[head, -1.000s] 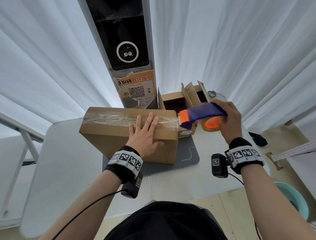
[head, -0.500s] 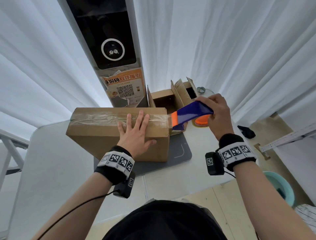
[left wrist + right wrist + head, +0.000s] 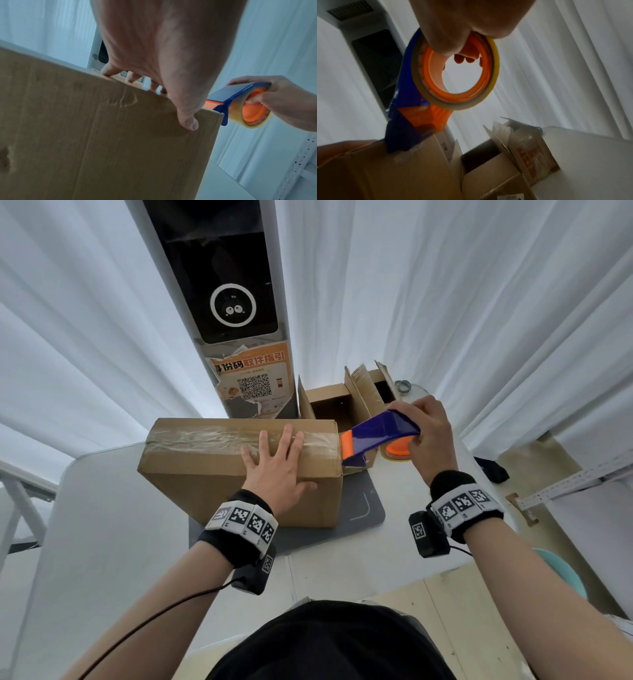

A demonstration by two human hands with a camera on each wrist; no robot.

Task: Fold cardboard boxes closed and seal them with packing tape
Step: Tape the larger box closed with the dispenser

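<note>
A closed brown cardboard box (image 3: pixel 212 474) stands on a grey mat (image 3: pixel 363 508), with clear tape running along its top seam. My left hand (image 3: pixel 274 463) lies flat on the box top near the front right, fingers straight, thumb (image 3: pixel 188 121) over the front edge. My right hand (image 3: pixel 428 440) grips a blue and orange tape dispenser (image 3: pixel 376 433) with its nose tipped down over the box's right end. In the right wrist view my fingers hook through the orange tape core (image 3: pixel 462 75).
Two open cardboard boxes (image 3: pixel 329 405) stand behind the taped box. A tall kiosk pillar (image 3: pixel 233 309) with a QR poster rises at the back. The white table (image 3: pixel 102 525) runs left and front. White curtains hang around; a teal bin (image 3: pixel 561 570) sits on the floor right.
The dispenser has tipped nose-down over the box's right end edge, drawing tape past the corner. My left hand stays flat on the box top.
</note>
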